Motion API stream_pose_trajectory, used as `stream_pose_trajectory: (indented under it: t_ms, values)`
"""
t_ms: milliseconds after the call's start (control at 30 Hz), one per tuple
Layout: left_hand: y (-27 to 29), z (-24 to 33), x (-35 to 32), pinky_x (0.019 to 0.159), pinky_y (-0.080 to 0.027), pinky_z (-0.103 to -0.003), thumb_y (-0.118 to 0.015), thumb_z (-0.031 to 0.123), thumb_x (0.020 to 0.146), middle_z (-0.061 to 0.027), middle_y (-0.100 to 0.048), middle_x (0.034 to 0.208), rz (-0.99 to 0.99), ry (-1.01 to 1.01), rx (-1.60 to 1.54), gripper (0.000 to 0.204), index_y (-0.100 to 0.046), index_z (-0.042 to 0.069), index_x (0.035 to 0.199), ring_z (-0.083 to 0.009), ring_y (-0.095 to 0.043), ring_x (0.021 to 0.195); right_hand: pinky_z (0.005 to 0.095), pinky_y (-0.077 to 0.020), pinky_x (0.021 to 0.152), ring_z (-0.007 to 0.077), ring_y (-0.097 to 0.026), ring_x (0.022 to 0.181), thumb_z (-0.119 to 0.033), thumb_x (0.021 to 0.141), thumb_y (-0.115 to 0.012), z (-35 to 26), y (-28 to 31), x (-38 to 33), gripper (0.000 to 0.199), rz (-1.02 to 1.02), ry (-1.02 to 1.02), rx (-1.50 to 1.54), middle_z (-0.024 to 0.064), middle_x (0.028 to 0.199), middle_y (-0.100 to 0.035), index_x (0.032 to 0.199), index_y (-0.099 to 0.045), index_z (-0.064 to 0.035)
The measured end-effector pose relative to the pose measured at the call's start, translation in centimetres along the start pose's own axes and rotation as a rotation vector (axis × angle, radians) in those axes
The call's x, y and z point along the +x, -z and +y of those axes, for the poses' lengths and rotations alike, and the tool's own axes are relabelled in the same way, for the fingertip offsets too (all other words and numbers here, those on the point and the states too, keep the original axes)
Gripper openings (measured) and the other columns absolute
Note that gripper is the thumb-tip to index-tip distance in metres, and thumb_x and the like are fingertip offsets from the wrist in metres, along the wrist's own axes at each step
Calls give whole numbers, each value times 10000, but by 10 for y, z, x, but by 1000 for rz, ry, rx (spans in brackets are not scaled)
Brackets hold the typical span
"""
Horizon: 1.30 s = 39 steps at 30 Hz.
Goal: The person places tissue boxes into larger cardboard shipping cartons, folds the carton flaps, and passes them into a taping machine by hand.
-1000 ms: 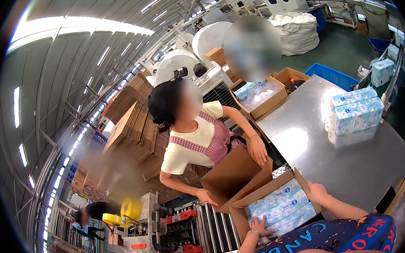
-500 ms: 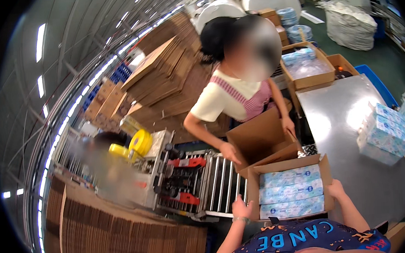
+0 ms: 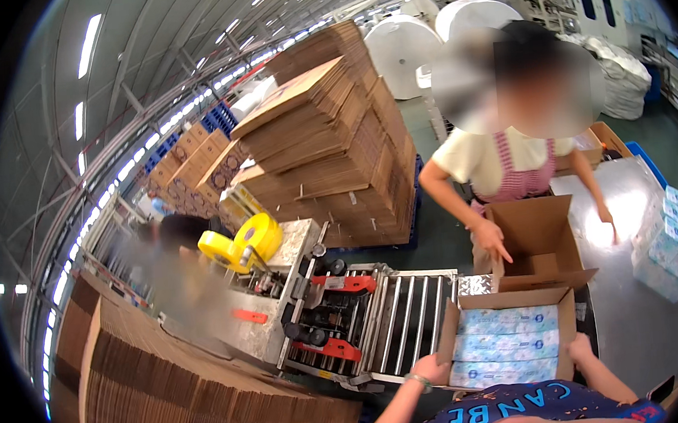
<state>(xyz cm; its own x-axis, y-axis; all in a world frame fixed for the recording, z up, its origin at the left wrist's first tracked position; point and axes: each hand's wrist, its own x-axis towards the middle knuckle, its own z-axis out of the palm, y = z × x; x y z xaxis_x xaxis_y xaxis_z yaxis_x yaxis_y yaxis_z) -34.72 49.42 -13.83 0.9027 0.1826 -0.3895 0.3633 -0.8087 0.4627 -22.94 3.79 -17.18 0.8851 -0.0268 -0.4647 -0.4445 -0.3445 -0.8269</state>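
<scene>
Head view cuts off both forearms at the lower edge; left hand [image 3: 431,370] and right hand [image 3: 580,348] each clasp the open carton [image 3: 506,345] sides. Since half a second ago, the view has swung left, and the carton sits nearer the roller conveyor [image 3: 402,325].

The open brown corrugated cardboard box [image 3: 510,303] looks matt and slightly rough; the pale blue packs [image 3: 508,346] inside wear glossy plastic film. The steel roller conveyor [image 3: 409,320] gleams smooth, the grey metal table [image 3: 630,215] shines, and the yellow tape roll [image 3: 241,246] is glossy.
</scene>
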Motion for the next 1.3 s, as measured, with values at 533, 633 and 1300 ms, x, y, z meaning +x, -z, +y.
stream_pose_trajectory:
  t_ms: [533, 633, 1300]
  values:
    - [1, -153, 38, 1101, -339, -455, -734, 733, 723, -335, -325, 1377, -563, -552, 170, 1247, -203, -92, 1491, -435, -379, 1320, 732, -78, 1134, 298, -47, 1549, -685, 892, -513, -55, -242, -7, 922, -360, 817, -1187, 119, 1666, -138, 1597, -209, -175]
    - [40, -105, 38, 1026, -409, -453, -750, 717, 717, -285, -370, 1358, -759, -400, 163, 1168, -315, -69, 1463, -392, -422, 1301, 721, -81, 1143, 300, -43, 1549, -702, 876, -525, -86, -253, -5, 926, -500, 700, -1266, 129, 1669, -118, 1594, -225, -201]
    - [29, 29, 66, 1136, -290, -598, -596, 468, 927, -158, -650, 1062, 569, -302, 377, 451, -652, 62, 1117, -346, -602, 1063, 504, -350, 1131, 446, -396, 1371, -642, 715, -768, -23, -185, 2, 1249, -250, 571, -672, 306, 1526, -312, 1525, -146, 77]
